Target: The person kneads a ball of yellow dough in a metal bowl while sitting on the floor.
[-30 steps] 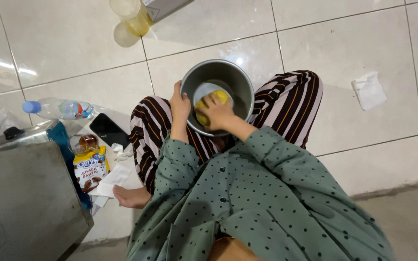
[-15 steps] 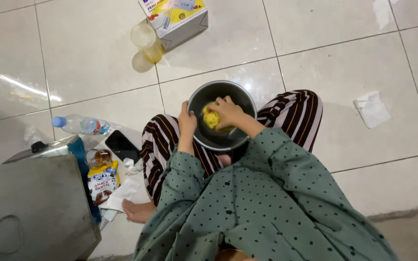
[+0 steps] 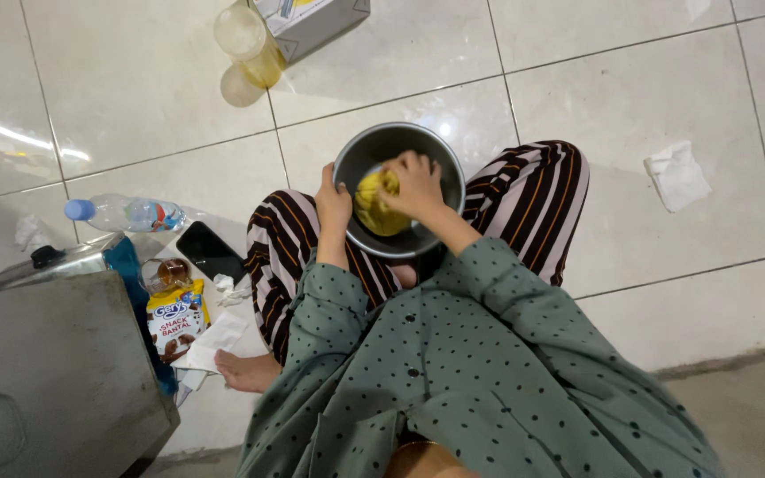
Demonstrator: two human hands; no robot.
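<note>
1. Our metal bowl point(image 3: 397, 150) rests on our lap, where it sat a second ago.
2. Our left hand point(image 3: 333, 202) still grips its near rim.
3. Our right hand point(image 3: 415, 184) now clenches the yellow dough point(image 3: 374, 211) under it, formerly flatter; kneading progresses.

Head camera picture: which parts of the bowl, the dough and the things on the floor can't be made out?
- Yellow dough: partly hidden under the right hand, head view.
- Metal bowl: its left rim is covered by the left hand; the bottom is hidden by dough.
- Cardboard box: cut off by the top edge.
- Oil bottle: its end is blurred by floor glare.
- Grey metal box: cut off at the left and bottom edges.
</note>
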